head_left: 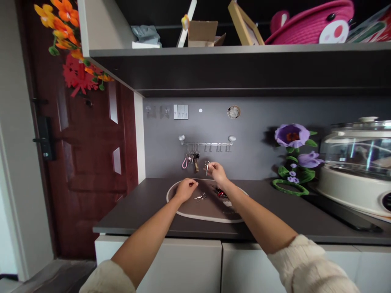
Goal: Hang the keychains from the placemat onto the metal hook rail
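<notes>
My right hand (217, 173) pinches a key on a ring (207, 167), held up in front of the wall just below the hook rail (207, 144). Several keys (192, 158) with a pink strap (185, 162) hang from the rail's left hooks. Above the left part of a brown mat (195, 213), my left hand (186, 190) is closed with its fingertips together; whether anything is in them is hidden. Loose keys (200, 197) lie on the mat between the hands. A red and dark item (220, 193) lies partly behind my right wrist.
A purple felt flower (292, 136) stands on the counter (128, 211) to the right, beside a cream steamer-like appliance (357, 175). An overhead shelf (232, 69) carries a pink basket (305, 26) and a cardboard box (201, 33). A dark red door (88, 195) is at left.
</notes>
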`<state>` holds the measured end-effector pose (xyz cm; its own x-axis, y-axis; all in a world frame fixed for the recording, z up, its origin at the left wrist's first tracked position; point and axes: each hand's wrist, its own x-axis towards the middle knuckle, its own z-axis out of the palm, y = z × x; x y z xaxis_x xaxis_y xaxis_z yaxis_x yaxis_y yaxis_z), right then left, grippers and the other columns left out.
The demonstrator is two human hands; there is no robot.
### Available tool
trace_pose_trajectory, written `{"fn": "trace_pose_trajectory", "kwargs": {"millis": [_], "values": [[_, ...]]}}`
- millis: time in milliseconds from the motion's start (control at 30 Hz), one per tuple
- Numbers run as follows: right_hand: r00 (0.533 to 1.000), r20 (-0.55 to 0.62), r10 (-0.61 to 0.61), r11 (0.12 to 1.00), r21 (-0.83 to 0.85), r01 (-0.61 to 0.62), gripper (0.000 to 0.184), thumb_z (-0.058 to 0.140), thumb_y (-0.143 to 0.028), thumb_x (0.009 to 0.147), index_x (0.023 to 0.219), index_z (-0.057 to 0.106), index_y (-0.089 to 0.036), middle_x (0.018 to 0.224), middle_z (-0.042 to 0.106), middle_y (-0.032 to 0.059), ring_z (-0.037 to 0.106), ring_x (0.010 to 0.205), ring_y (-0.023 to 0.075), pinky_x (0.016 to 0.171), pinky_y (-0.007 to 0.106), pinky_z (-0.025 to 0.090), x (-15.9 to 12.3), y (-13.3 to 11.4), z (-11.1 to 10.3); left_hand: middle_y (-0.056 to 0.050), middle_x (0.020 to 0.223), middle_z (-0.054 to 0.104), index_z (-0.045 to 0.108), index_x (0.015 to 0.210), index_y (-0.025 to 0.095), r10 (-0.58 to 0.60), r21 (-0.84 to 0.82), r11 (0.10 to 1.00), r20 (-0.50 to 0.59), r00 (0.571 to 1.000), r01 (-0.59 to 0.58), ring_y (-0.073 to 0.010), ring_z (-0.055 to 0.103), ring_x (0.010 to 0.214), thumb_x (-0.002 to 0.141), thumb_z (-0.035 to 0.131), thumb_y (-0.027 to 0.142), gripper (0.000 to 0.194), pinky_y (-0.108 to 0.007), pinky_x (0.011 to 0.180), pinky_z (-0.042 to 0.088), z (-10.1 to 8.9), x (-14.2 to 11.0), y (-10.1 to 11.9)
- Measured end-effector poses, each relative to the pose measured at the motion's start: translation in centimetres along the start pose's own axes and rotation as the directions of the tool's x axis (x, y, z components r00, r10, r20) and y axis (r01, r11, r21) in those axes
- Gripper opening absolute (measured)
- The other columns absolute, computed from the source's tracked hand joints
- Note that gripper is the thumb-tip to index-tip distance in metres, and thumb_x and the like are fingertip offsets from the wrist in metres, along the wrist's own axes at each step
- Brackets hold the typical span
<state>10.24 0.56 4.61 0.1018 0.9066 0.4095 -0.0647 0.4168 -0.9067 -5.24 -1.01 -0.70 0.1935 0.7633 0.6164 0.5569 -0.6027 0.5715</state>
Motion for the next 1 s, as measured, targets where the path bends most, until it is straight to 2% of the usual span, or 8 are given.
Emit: {"fn": "trace_pose_trajectory", "kwargs": {"millis": [200,367,567,733,1000], "values": [[0.994,-0.071,0.078,0.993,0.093,-0.071,0.003,0.045,-0.019,0.074,0.072,0.043,-0.018,0.071,0.053,-0.0009,0.059,0.064,0.0095,0.055,0.021,0.046,2.8,-1.6,0.8,-0.005,0.076,0.061,0.065,0.073,0.017,-0.001,0.043,0.999,0.011,1.0,0.001,-0.0155,0.053,0.073,0.075,0.046,0.031,0.024,-0.028,0.071,0.04,0.4,0.3,0.0],[0.99,-0.104,0.095,0.99,0.116,-0.083,0.009,0.04,-0.011,0.076,0.07,0.041,-0.018,0.063,0.048,-0.0026,0.056,0.056,0.0068,0.053,0.021,0.048,5.3,-2.3,1.8,-0.005,0.075,0.061,0.065,0.073,0.017,0.001,0.029,1.0,0.024,1.0,-0.001,-0.0159,0.053,0.073,0.075,0.046,0.032,0.024,-0.028,0.07,0.039,0.9,0.6,-0.3],[0.964,-0.22,0.146,0.986,0.106,-0.125,0.012,0.04,-0.009,0.077,0.069,0.043,-0.018,0.061,0.049,-0.0031,0.053,0.049,0.0049,0.05,0.02,0.049,7.5,-2.4,3.0,-0.005,0.078,0.063,0.065,0.075,0.017,-0.032,-0.009,0.999,0.021,0.999,0.032,-0.0162,0.054,0.074,0.074,0.047,0.032,0.024,-0.028,0.07,0.04,1.1,0.8,-0.5],[0.937,-0.301,0.178,0.981,0.131,-0.144,0.011,0.041,-0.011,0.079,0.069,0.044,-0.017,0.057,0.046,-0.0047,0.051,0.045,0.0042,0.047,0.02,0.05,8.5,-1.8,3.4,-0.005,0.078,0.063,0.065,0.075,0.016,-0.035,-0.022,0.999,0.025,0.999,0.035,-0.0151,0.054,0.074,0.074,0.047,0.031,0.024,-0.027,0.071,0.04,1.2,0.9,-0.7],[0.924,-0.314,0.218,0.971,0.16,-0.175,0.012,0.041,-0.011,0.08,0.071,0.046,-0.017,0.054,0.047,-0.0047,0.05,0.042,0.0041,0.045,0.019,0.05,8.7,-1.1,3.3,-0.005,0.076,0.063,0.065,0.073,0.015,-0.039,-0.051,0.998,0.021,0.999,0.04,-0.0149,0.054,0.072,0.074,0.047,0.031,0.024,-0.027,0.068,0.039,1.2,0.8,-0.5]]}}
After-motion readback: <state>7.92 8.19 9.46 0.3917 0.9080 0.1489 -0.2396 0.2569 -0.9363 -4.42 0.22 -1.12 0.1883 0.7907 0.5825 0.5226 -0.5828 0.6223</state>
